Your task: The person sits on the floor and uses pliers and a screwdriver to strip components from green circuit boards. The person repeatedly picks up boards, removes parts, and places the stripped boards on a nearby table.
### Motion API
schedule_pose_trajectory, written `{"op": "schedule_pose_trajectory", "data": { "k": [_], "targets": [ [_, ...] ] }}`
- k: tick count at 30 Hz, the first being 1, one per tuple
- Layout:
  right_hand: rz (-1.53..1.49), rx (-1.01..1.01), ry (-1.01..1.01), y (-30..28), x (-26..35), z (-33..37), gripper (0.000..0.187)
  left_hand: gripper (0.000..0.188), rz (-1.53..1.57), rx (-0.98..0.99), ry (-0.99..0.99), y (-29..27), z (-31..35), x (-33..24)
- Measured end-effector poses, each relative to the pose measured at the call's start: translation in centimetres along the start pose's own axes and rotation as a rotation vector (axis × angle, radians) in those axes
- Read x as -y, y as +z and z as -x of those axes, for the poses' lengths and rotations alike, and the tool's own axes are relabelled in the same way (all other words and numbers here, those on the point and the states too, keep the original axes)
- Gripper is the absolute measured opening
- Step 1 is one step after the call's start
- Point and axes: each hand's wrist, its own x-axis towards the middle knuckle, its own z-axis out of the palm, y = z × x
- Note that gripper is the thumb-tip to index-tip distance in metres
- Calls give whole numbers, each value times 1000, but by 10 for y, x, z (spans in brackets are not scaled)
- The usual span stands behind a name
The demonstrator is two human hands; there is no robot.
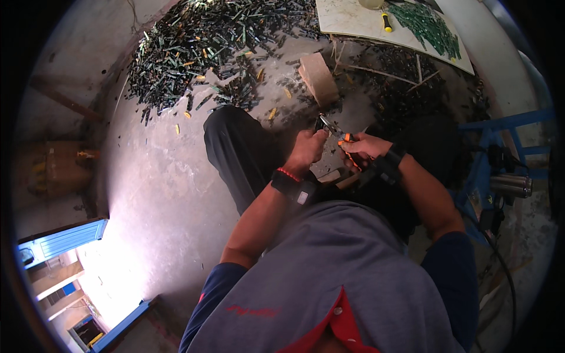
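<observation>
My right hand (366,146) is wrapped round the orange-and-black handles of a pair of pliers (331,126). The metal jaws point up and left, toward my left hand (309,146). That hand is closed, with thumb and fingers pinching a small dark piece (318,123); most of it is hidden, so its kind cannot be made out. The pliers' tips are right beside this piece, and whether they grip it is too small to tell. Both hands are close together above my lap, between my knees.
A large heap of dark and green strips (218,41) covers the floor ahead. A brown block (318,79) stands beyond my hands. At the far right, a pale board (353,20) bears green strips (426,26) and a yellow-handled tool (386,22). A blue frame (485,144) and metal flask (511,185) are at right.
</observation>
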Motion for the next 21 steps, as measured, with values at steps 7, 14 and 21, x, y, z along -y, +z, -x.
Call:
{"op": "schedule_pose_trajectory", "data": {
  "k": [7, 14, 21],
  "targets": [
    [830, -437, -135, -2, -11, -11, 31, 24, -8, 24, -127, -2, 0, 0],
    [485, -752, -292, 1, -8, -3, 26, 27, 366, 108, -74, -12, 0, -19],
    [102, -615, -373, -11, 15, 3, 30, 32, 516, 257, -106, -5, -4, -17]
  ]
}}
